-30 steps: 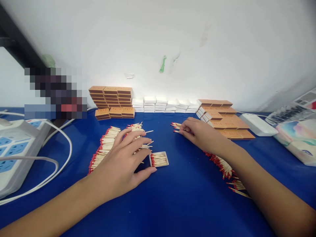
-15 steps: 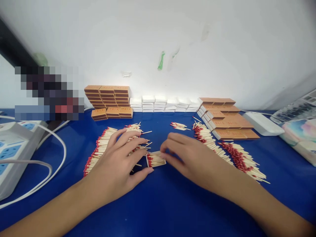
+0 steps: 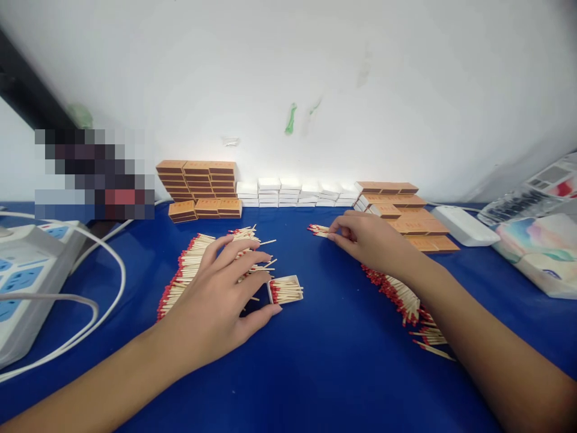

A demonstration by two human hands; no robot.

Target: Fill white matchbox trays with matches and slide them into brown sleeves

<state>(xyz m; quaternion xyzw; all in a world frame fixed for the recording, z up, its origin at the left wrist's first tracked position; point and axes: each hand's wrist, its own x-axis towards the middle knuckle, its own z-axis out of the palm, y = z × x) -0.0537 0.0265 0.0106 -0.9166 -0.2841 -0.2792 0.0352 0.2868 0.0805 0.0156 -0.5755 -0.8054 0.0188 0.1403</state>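
Observation:
My left hand (image 3: 225, 294) is spread over a pile of red-tipped matches (image 3: 192, 258). Its thumb and index fingertip rest at the left corners of a small white matchbox tray (image 3: 296, 280), with the fingers loose and apart. Matches (image 3: 286, 291) fill this tray, their red heads to the left. Farther back, my right hand (image 3: 360, 237) pinches the right ends of a small bunch of matches (image 3: 318, 230) lying on the table. How many matches are between its fingertips is hidden.
Brown matchboxes (image 3: 198, 174) are stacked back left, with more matchboxes (image 3: 419, 221) back right. White trays (image 3: 279, 192) line the wall between them. Another match pile (image 3: 396, 294) lies partly under my right forearm. A power strip (image 3: 36, 270) with white cables stands left, a tissue pack (image 3: 541, 252) right.
My right hand has moved from the filled tray back and to the right, to the small match bunch, where its fingers are closed. My left hand stays beside the tray.

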